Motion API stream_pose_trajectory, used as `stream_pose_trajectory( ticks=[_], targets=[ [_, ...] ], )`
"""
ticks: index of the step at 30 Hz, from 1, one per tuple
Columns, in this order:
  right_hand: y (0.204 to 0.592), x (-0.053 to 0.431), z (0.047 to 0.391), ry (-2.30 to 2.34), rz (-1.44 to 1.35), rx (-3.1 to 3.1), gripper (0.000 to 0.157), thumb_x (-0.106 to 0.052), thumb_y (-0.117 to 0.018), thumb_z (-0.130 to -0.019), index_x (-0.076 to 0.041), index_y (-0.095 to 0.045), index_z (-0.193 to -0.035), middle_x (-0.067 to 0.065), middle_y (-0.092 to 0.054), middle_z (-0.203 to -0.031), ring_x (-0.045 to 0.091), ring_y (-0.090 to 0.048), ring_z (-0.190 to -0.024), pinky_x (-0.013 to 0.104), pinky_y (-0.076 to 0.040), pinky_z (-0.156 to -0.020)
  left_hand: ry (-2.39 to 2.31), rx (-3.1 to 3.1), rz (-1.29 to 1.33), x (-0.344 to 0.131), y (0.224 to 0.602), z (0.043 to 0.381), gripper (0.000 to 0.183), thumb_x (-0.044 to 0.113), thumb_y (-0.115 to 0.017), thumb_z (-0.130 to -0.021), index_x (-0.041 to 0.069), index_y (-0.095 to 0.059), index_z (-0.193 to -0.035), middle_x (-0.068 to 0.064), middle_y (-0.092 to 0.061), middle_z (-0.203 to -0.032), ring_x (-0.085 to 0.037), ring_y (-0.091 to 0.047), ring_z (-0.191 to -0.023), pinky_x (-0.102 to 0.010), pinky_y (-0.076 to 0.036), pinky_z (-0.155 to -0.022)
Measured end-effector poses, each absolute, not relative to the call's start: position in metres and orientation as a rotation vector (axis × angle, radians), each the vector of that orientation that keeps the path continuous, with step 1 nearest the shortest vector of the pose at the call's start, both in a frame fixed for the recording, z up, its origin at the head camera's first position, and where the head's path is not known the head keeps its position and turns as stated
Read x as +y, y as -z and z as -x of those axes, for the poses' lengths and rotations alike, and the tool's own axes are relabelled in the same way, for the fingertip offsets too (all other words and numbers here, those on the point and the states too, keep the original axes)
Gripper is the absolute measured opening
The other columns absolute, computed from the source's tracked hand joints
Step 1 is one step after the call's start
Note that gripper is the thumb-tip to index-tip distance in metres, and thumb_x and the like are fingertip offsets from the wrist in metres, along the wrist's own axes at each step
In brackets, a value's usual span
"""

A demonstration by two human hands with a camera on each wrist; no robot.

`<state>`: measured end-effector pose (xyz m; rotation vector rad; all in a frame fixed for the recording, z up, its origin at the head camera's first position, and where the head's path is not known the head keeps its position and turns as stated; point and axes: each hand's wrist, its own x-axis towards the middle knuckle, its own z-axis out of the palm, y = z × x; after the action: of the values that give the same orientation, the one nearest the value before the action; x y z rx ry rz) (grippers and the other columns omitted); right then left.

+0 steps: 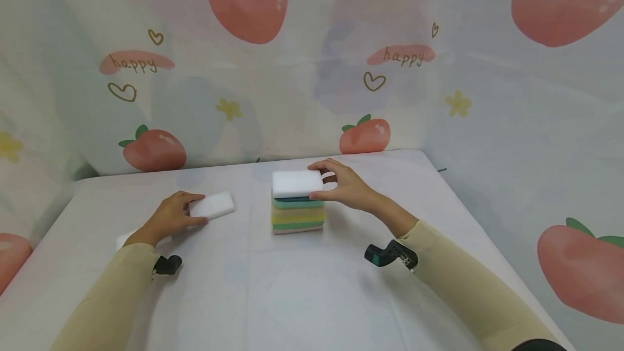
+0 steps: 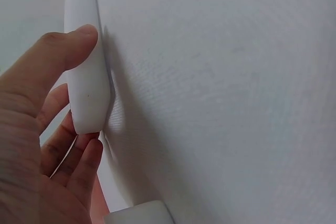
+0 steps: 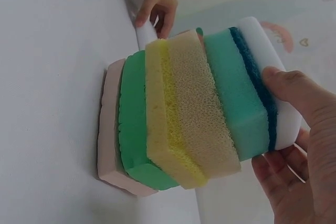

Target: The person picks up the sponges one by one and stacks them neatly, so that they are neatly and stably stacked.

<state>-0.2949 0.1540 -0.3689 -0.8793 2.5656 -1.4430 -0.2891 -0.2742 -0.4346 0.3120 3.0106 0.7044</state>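
Note:
My left hand point(image 1: 168, 218) holds a white sponge block point(image 1: 214, 206) low at the table, thumb on the near side and fingers on the far side. In the left wrist view the thumb presses the long face of that block point(image 2: 88, 93). To the right, my right hand point(image 1: 343, 186) pinches another white sponge block point(image 1: 296, 184) by its right end, on top of a sponge stack. Beneath it, the right wrist view shows a teal sponge point(image 3: 236, 98) with a dark blue scouring layer, then a beige sponge point(image 3: 202, 108), a yellow one point(image 3: 163, 114), a green one point(image 3: 134, 114) and a pinkish one point(image 3: 110, 129).
A further white block point(image 1: 124, 240) lies partly hidden under the left wrist; its end point(image 2: 140, 213) shows in the left wrist view. A white cloth covers the table point(image 1: 292, 297). A printed fabric backdrop point(image 1: 302, 85) rises behind the table and along its sides.

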Motion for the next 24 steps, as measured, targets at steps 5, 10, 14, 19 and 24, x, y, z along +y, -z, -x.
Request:
stream_pose_trajectory(
  ticks=[5,10,14,19,24],
  targets=[
    [0.3698,0.1539,0.2953,1.445,0.887,2.565,0.065,-0.018,-0.084,-0.079,-0.004,-0.054,-0.135,0.01,-0.053,-0.133,0.03,-0.055,-0.116,0.045,-0.046,-0.103,-0.714,3.001,-0.293,-0.2743,0.4342,0.2882,0.072,0.034,-0.083,-0.078,0.001,-0.056,-0.136,-0.024,-0.054,-0.125,-0.036,-0.053,-0.105,-0.055,-0.048,-0.091],
    [0.3695,0.1545,0.2955,1.422,0.883,2.584,0.064,-0.018,-0.084,-0.079,-0.006,-0.054,-0.134,0.008,-0.053,-0.132,0.026,-0.055,-0.115,0.046,-0.047,-0.102,-0.709,2.991,-0.273,-0.2744,0.4343,0.2885,0.072,0.034,-0.082,-0.079,0.001,-0.054,-0.138,-0.024,-0.053,-0.126,-0.036,-0.053,-0.107,-0.056,-0.048,-0.093],
    [0.3694,0.1543,0.2961,1.423,0.892,2.581,0.065,-0.018,-0.084,-0.079,-0.004,-0.054,-0.134,0.009,-0.053,-0.132,0.028,-0.055,-0.115,0.05,-0.046,-0.102,-0.704,2.992,-0.274,-0.2747,0.4338,0.2886,0.072,0.035,-0.081,-0.08,0.001,-0.054,-0.137,-0.024,-0.053,-0.126,-0.037,-0.053,-0.107,-0.057,-0.047,-0.093],
    [0.3697,0.1541,0.2958,1.422,0.889,2.584,0.065,-0.018,-0.084,-0.079,-0.005,-0.054,-0.135,0.008,-0.053,-0.133,0.028,-0.055,-0.115,0.049,-0.046,-0.102,-0.685,2.989,-0.276,-0.2753,0.429,0.2881,0.073,0.038,-0.08,-0.081,0.0,-0.053,-0.138,-0.026,-0.052,-0.127,-0.038,-0.052,-0.109,-0.059,-0.046,-0.095],
    [0.3694,0.1544,0.2954,1.409,0.882,2.6,0.063,-0.018,-0.084,-0.08,-0.006,-0.054,-0.134,0.008,-0.053,-0.133,0.027,-0.055,-0.115,0.044,-0.048,-0.102,-0.664,2.98,-0.266,-0.2767,0.4259,0.289,0.075,0.041,-0.078,-0.083,0.001,-0.052,-0.14,-0.026,-0.05,-0.13,-0.04,-0.051,-0.113,-0.06,-0.044,-0.097]
  ],
)
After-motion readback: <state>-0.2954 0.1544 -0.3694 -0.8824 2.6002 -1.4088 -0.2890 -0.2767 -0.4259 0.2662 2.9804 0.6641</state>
